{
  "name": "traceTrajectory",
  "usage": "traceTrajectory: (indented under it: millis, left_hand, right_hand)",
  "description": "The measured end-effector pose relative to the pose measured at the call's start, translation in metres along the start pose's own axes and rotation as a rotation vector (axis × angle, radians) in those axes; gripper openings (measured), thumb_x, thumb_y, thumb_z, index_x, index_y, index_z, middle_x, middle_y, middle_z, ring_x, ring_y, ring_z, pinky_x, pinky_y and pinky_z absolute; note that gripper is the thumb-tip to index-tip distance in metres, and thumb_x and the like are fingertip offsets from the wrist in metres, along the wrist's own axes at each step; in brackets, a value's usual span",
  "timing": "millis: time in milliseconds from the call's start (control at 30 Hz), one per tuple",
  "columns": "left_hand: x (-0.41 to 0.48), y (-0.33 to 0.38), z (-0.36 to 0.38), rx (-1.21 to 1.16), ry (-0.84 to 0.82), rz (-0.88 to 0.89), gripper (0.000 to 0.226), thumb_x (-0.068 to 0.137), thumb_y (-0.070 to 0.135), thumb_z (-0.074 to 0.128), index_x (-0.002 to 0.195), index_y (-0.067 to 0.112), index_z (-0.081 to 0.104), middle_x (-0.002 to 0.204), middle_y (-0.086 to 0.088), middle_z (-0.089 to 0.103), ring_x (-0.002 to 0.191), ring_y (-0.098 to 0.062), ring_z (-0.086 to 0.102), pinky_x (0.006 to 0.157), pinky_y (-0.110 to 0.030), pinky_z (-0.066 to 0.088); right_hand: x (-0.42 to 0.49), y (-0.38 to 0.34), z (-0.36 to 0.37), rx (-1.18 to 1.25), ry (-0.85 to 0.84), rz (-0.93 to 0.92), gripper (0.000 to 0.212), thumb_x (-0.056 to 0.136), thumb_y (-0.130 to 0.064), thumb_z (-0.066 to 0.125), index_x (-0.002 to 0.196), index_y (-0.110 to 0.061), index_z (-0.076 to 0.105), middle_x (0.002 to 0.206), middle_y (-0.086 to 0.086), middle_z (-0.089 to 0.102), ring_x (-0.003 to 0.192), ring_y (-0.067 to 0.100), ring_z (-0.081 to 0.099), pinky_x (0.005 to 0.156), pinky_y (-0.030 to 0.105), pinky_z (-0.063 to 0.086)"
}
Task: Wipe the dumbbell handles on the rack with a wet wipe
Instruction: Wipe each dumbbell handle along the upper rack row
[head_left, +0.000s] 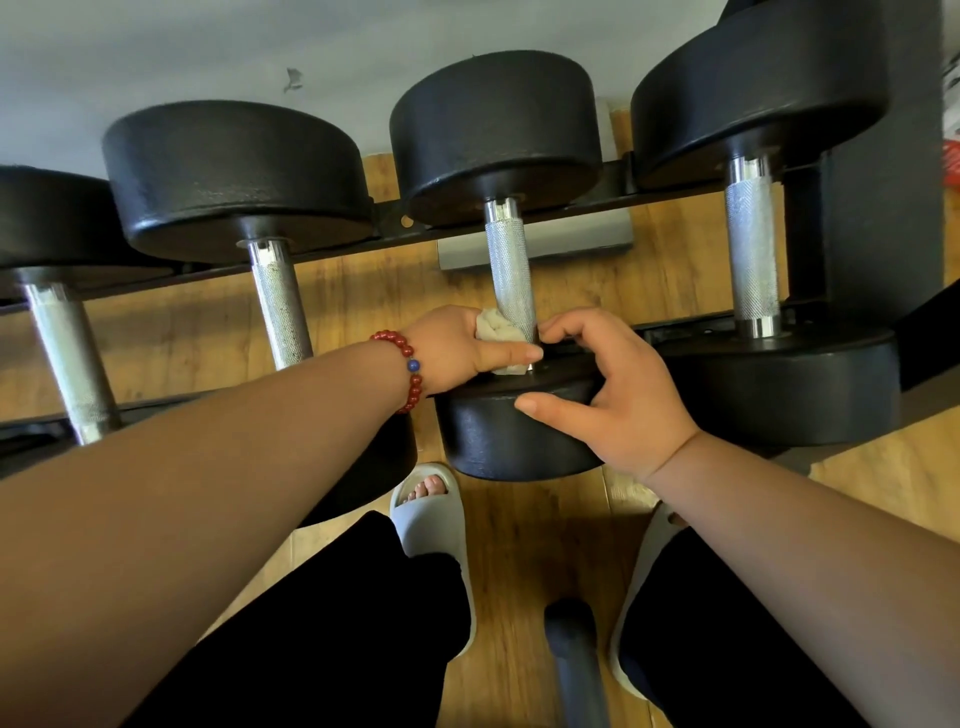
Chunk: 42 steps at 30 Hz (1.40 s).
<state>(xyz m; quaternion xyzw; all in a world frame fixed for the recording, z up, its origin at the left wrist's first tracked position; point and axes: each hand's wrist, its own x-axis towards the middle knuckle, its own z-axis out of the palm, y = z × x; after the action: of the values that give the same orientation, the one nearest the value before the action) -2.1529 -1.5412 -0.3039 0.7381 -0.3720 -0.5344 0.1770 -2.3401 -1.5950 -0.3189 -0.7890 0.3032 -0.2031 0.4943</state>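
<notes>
Several black dumbbells with knurled steel handles lie across the black rack (571, 208). My left hand (457, 345), with a red bead bracelet at the wrist, grips a crumpled white wet wipe (496, 327) against the near end of the third dumbbell's handle (511, 270). My right hand (618, 384) rests on that dumbbell's near head (498, 441), thumb along its edge and fingers curled over the top by the handle base. The handles to the left (280, 306) and right (750, 254) are untouched.
A wooden floor (530, 540) lies below the rack. My feet in grey slippers (436, 525) stand close to the rack's front rail. A dark bar (574, 660) rises between my legs. A grey wall is behind the rack.
</notes>
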Motion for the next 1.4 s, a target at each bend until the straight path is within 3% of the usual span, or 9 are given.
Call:
traceTrajectory:
  millis: [100, 267, 433, 600, 733, 967, 1167, 1333, 1400]
  left_hand:
    - [0.000, 0.002, 0.002, 0.026, 0.023, -0.005, 0.031, 0.077, 0.050, 0.072, 0.103, 0.033, 0.067, 0.095, 0.013, 0.068, 0.089, -0.003, 0.063, 0.080, -0.018, 0.048]
    - [0.000, 0.004, -0.006, 0.054, -0.030, -0.033, 0.040, 0.073, 0.048, 0.077, 0.107, 0.028, 0.069, 0.103, 0.008, 0.072, 0.098, -0.009, 0.066, 0.098, -0.033, 0.049]
    - [0.006, 0.012, 0.008, 0.162, 0.097, -0.051, 0.055, 0.070, 0.061, 0.074, 0.111, 0.024, 0.068, 0.100, 0.006, 0.070, 0.091, -0.009, 0.064, 0.083, -0.025, 0.051]
    - [-0.003, 0.009, -0.001, 0.087, 0.039, -0.031, 0.048, 0.075, 0.053, 0.074, 0.114, 0.025, 0.068, 0.103, 0.008, 0.071, 0.096, -0.008, 0.065, 0.094, -0.030, 0.050]
    - [-0.006, 0.010, 0.001, 0.090, 0.074, -0.007, 0.046, 0.080, 0.055, 0.068, 0.115, 0.025, 0.064, 0.103, 0.008, 0.069, 0.093, -0.006, 0.063, 0.084, -0.023, 0.050]
    - [-0.018, -0.002, 0.004, -0.258, 0.224, 0.057, 0.040, 0.080, 0.043, 0.074, 0.115, 0.026, 0.066, 0.104, 0.005, 0.073, 0.099, -0.014, 0.068, 0.096, -0.042, 0.052]
    - [-0.010, 0.011, 0.000, -0.745, -0.004, 0.056, 0.033, 0.094, 0.000, 0.052, 0.126, 0.003, 0.055, 0.111, -0.011, 0.068, 0.100, -0.017, 0.068, 0.093, -0.031, 0.054]
    - [0.001, 0.001, -0.002, -0.553, -0.037, -0.022, 0.041, 0.091, 0.021, 0.064, 0.129, 0.009, 0.055, 0.115, -0.008, 0.069, 0.108, -0.018, 0.066, 0.100, -0.037, 0.050]
    - [0.004, -0.004, -0.006, -0.525, -0.087, -0.040, 0.036, 0.091, 0.020, 0.064, 0.125, 0.009, 0.058, 0.112, -0.006, 0.071, 0.106, -0.016, 0.067, 0.096, -0.033, 0.051]
  right_hand:
    - [0.000, 0.000, 0.000, -0.008, 0.003, 0.009, 0.052, 0.067, -0.061, 0.069, 0.105, -0.027, 0.055, 0.110, -0.008, 0.060, 0.107, 0.012, 0.057, 0.090, 0.042, 0.050]
    - [0.000, 0.000, 0.001, 0.002, 0.004, 0.026, 0.053, 0.066, -0.062, 0.070, 0.103, -0.027, 0.054, 0.111, -0.007, 0.060, 0.108, 0.012, 0.057, 0.091, 0.043, 0.050]
    - [0.000, -0.001, 0.000, 0.011, 0.006, 0.049, 0.055, 0.064, -0.063, 0.070, 0.102, -0.028, 0.052, 0.110, -0.007, 0.060, 0.107, 0.012, 0.057, 0.089, 0.042, 0.050]
    - [0.000, -0.001, 0.001, 0.020, 0.008, 0.051, 0.054, 0.064, -0.063, 0.071, 0.102, -0.029, 0.051, 0.112, -0.007, 0.060, 0.108, 0.012, 0.057, 0.090, 0.043, 0.050]
    - [0.000, -0.002, 0.000, 0.022, 0.011, 0.039, 0.052, 0.065, -0.062, 0.071, 0.102, -0.032, 0.050, 0.111, -0.007, 0.060, 0.109, 0.012, 0.057, 0.091, 0.043, 0.050]
    - [0.000, -0.003, 0.000, 0.023, 0.008, 0.047, 0.052, 0.064, -0.062, 0.070, 0.102, -0.032, 0.050, 0.110, -0.009, 0.059, 0.107, 0.011, 0.057, 0.090, 0.044, 0.050]
    - [0.001, -0.004, 0.000, 0.027, 0.004, 0.057, 0.049, 0.063, -0.063, 0.071, 0.100, -0.042, 0.047, 0.110, -0.013, 0.059, 0.109, 0.010, 0.056, 0.093, 0.043, 0.049]
    - [0.001, -0.001, 0.001, 0.027, 0.008, 0.052, 0.055, 0.064, -0.063, 0.071, 0.104, -0.031, 0.051, 0.111, -0.009, 0.060, 0.108, 0.013, 0.056, 0.092, 0.043, 0.048]
    - [0.001, -0.001, 0.001, 0.029, 0.008, 0.051, 0.055, 0.064, -0.063, 0.071, 0.104, -0.031, 0.051, 0.111, -0.007, 0.060, 0.108, 0.013, 0.057, 0.091, 0.043, 0.049]
